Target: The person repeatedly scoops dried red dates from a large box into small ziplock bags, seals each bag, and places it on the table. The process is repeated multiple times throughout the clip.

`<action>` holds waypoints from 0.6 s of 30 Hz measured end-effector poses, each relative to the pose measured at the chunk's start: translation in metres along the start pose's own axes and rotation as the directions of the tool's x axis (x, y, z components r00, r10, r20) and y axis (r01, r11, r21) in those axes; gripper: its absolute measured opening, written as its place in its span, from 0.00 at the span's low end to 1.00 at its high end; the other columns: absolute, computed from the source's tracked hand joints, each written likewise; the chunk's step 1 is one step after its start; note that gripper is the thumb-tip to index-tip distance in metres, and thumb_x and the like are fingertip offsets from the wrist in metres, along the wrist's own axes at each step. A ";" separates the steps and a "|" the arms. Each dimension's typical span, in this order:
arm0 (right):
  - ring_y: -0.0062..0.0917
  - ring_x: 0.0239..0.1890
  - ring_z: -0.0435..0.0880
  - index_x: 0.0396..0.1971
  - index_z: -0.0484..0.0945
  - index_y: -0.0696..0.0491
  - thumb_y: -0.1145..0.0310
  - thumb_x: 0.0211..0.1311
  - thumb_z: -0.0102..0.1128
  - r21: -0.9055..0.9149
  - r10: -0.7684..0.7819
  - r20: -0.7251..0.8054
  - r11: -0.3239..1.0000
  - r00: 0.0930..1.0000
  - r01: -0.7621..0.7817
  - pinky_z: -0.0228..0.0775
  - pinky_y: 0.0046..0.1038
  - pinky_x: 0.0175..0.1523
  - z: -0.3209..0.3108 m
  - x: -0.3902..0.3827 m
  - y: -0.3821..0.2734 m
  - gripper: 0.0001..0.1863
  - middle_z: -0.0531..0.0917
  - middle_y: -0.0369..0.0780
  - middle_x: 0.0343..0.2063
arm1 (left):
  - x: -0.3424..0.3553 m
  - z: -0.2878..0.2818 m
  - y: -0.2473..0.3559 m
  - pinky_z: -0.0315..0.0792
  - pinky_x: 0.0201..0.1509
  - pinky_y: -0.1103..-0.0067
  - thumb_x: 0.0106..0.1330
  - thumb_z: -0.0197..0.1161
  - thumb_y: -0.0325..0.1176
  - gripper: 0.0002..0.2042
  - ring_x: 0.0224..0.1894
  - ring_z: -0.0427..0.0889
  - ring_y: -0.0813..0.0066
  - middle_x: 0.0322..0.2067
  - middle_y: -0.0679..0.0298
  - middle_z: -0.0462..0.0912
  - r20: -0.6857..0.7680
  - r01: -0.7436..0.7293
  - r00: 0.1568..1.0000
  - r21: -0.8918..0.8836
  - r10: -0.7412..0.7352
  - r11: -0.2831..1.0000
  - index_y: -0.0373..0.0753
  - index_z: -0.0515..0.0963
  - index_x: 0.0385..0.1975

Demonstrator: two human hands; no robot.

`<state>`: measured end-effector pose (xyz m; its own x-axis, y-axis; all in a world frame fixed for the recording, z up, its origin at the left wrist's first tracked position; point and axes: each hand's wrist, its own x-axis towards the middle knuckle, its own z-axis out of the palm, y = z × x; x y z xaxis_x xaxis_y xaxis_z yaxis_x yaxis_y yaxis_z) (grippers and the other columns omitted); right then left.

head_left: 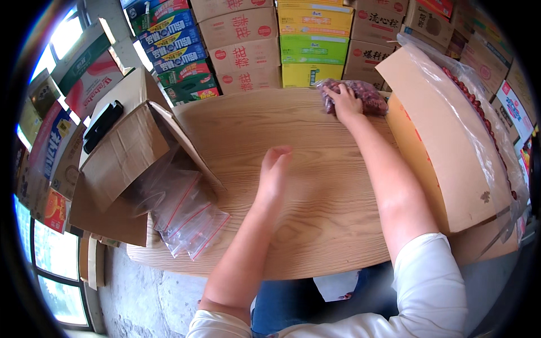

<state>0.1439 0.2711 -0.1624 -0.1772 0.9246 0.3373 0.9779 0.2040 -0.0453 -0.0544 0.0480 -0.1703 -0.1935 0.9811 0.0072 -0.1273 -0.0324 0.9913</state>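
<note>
A clear plastic bag of dark red dried fruit, which look like dates, lies on the far edge of the wooden table. My right hand reaches out to it, the fingers curled over its top left part. Nearer the middle of the table my left hand is raised, smeared by motion, with no object visible in it. To its left, clear zip bags with red seal lines spill from an open cardboard box lying on its side.
A large open carton with a clear plastic liner stands at the right, red fruit showing along its far side. A black object lies on the left box. Stacked cartons line the back beyond the table.
</note>
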 end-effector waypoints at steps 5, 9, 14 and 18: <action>0.36 0.69 0.56 0.63 0.62 0.23 0.64 0.67 0.45 -0.106 -0.005 -0.011 0.994 1.000 0.004 0.56 0.50 0.64 0.015 0.017 0.015 0.26 0.58 0.39 0.67 | -0.006 0.002 0.006 0.58 0.54 0.73 0.61 0.55 0.39 0.15 0.50 0.68 0.75 0.46 0.67 0.75 0.003 0.080 0.997 -0.016 -0.080 0.997 0.43 0.75 0.46; 0.35 0.64 0.66 0.61 0.67 0.35 0.70 0.54 0.61 -0.030 -0.159 -0.300 0.987 0.940 0.157 0.60 0.45 0.62 -0.019 -0.013 -0.016 0.32 0.65 0.41 0.63 | -0.007 0.009 0.009 0.61 0.52 0.78 0.62 0.54 0.37 0.15 0.49 0.69 0.75 0.43 0.65 0.76 0.025 0.084 0.996 -0.004 -0.084 0.996 0.39 0.75 0.45; 0.24 0.32 0.84 0.31 0.82 0.57 0.72 0.52 0.61 0.731 -0.374 -0.093 0.604 0.923 0.318 0.76 0.27 0.39 -0.108 -0.093 -0.104 0.07 0.85 0.42 0.28 | 0.000 0.007 -0.007 0.63 0.52 0.77 0.63 0.55 0.36 0.14 0.48 0.69 0.75 0.42 0.64 0.76 0.101 0.005 0.995 -0.056 0.001 0.998 0.36 0.74 0.45; 0.33 0.32 0.83 0.30 0.80 0.55 0.69 0.52 0.61 0.755 -0.735 -0.203 0.303 0.647 0.582 0.75 0.33 0.38 -0.150 -0.151 -0.186 0.07 0.83 0.42 0.28 | 0.028 0.008 -0.070 0.69 0.47 0.74 0.62 0.60 0.37 0.14 0.47 0.71 0.75 0.41 0.62 0.77 -0.130 -0.470 0.879 -0.404 0.459 0.785 0.34 0.74 0.42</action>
<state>0.0050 0.0451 -0.0643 -0.8112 0.3828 0.4422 0.1101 0.8425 -0.5273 -0.0426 0.0796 -0.2386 -0.3546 0.8225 0.4447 -0.4024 -0.5635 0.7215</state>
